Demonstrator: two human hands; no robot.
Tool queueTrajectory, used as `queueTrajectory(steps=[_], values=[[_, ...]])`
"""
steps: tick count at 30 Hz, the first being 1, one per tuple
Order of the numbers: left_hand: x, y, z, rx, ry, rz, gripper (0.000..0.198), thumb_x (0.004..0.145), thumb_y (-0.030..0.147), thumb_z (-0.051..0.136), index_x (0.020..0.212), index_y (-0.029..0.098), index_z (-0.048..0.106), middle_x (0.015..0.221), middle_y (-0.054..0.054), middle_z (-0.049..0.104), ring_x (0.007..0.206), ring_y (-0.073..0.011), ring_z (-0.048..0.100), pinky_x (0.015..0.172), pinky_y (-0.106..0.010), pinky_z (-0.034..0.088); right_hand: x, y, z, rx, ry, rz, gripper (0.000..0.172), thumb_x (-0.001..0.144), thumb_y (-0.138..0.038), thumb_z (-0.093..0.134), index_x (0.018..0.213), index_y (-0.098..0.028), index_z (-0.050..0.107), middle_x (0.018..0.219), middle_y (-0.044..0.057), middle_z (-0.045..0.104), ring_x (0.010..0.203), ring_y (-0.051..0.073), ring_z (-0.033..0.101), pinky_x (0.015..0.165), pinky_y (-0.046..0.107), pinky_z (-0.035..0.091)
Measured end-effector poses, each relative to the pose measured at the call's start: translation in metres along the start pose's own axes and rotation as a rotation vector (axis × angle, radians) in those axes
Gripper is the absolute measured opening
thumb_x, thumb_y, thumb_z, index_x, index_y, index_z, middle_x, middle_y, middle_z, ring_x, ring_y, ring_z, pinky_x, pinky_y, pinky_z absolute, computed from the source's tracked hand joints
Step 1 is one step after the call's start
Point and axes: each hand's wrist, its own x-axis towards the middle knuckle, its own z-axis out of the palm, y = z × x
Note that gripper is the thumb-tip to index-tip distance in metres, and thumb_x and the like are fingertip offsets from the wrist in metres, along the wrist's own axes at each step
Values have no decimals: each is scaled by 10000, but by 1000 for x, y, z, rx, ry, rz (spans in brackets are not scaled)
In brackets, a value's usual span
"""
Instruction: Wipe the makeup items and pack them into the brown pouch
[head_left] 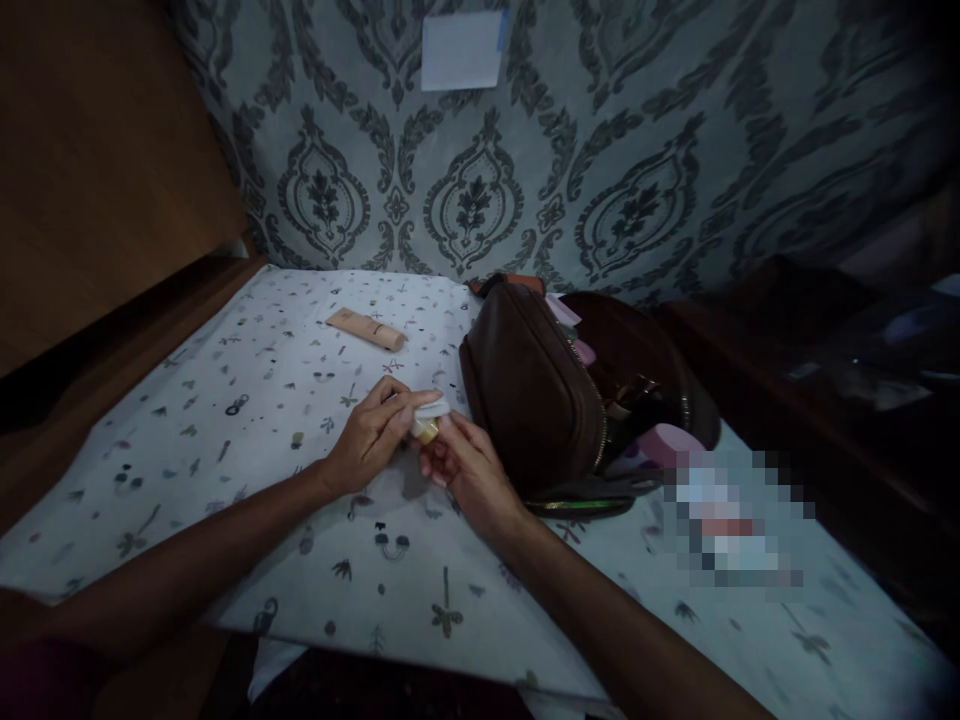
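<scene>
Over the middle of the printed cloth, my two hands meet around a small jar [426,430] with a white lid and a yellowish body. The fingers of my left hand [375,428] close on the lid from the left. From the right, my right hand [474,472] pinches the jar's lower part, its other fingers curled. My fingers cover part of the jar, and I cannot tell whether the lid is loose. Just right of my hands lies an unzipped brown leather bag [525,385]. Behind them a beige squeeze tube [367,328] rests on its side.
Pink items [667,445] show in the bag's opening. A blurred-out item [739,525] is on the right of the cloth [300,560]. Patterned wallpaper [472,190] with a white plate [463,50] rises behind. Wooden furniture [112,180] borders the left side.
</scene>
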Motion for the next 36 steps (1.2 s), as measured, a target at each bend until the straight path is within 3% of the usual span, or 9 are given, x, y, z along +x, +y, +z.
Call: queueTrajectory(steps=[3, 10, 15, 18, 24, 27, 30, 33, 36], values=[[0, 0, -1, 31, -22, 30, 398, 1036, 346, 366, 1269, 194, 650, 974, -60, 528, 948, -175, 537, 868, -312, 457, 2, 0, -1, 6, 76, -49, 513, 647, -532, 817, 934, -215, 534, 659, -54, 601, 532, 90, 527, 492, 200, 357], [1, -6, -1, 66, -68, 28, 385, 1034, 356, 382, 1218, 174, 667, 970, -62, 547, 939, -169, 550, 842, -293, 467, 6, 5, -4, -217, 185, -226, 415, 622, -379, 825, 777, -209, 479, 652, -71, 572, 545, 92, 518, 503, 213, 388], [3, -9, -2, 52, -114, -83, 445, 1031, 423, 350, 1148, 149, 681, 865, -42, 543, 835, -168, 557, 798, -294, 462, 4, 7, -4, -358, 182, -318, 331, 622, -274, 803, 780, -204, 521, 715, -43, 600, 656, 119, 554, 632, 246, 444], [7, -6, -4, 11, -121, -139, 461, 1026, 451, 338, 1100, 133, 664, 892, -53, 598, 871, -183, 581, 822, -301, 446, 3, 9, -6, -450, 178, -361, 299, 658, -257, 778, 850, -205, 555, 759, -30, 607, 685, 133, 560, 663, 265, 460], [9, -3, 0, -188, -162, -402, 456, 969, 565, 401, 789, 168, 535, 718, 21, 503, 687, -133, 485, 656, -246, 399, 2, 14, -13, -634, 145, -501, 255, 747, -230, 721, 969, -208, 598, 862, 0, 600, 794, 160, 582, 750, 301, 492], [10, -3, 5, -418, -141, -583, 473, 887, 632, 515, 823, 165, 540, 718, 20, 519, 647, -124, 489, 596, -230, 410, 2, 13, -14, -699, 159, -556, 254, 755, -201, 716, 985, -211, 610, 901, 5, 579, 827, 161, 568, 759, 297, 488], [11, -1, 5, -601, -106, -748, 498, 814, 654, 610, 909, 167, 563, 631, 50, 468, 476, -81, 399, 427, -193, 317, 2, 8, -12, -650, 163, -532, 296, 770, -243, 728, 1036, -210, 602, 982, 24, 591, 878, 166, 577, 762, 293, 493], [14, 1, -1, -640, -112, -779, 509, 779, 628, 680, 996, 180, 573, 628, 63, 454, 435, -63, 374, 362, -166, 272, 2, 4, -10, -563, 158, -448, 317, 819, -360, 698, 1071, -197, 595, 1009, 44, 612, 904, 173, 586, 777, 301, 493], [14, -1, -6, -633, -172, -735, 500, 785, 575, 711, 1087, 198, 583, 758, 31, 544, 529, -75, 479, 397, -147, 353, 3, 3, -11, -522, 150, -382, 349, 851, -439, 644, 1088, -187, 598, 949, 40, 615, 861, 173, 577, 737, 296, 479]])
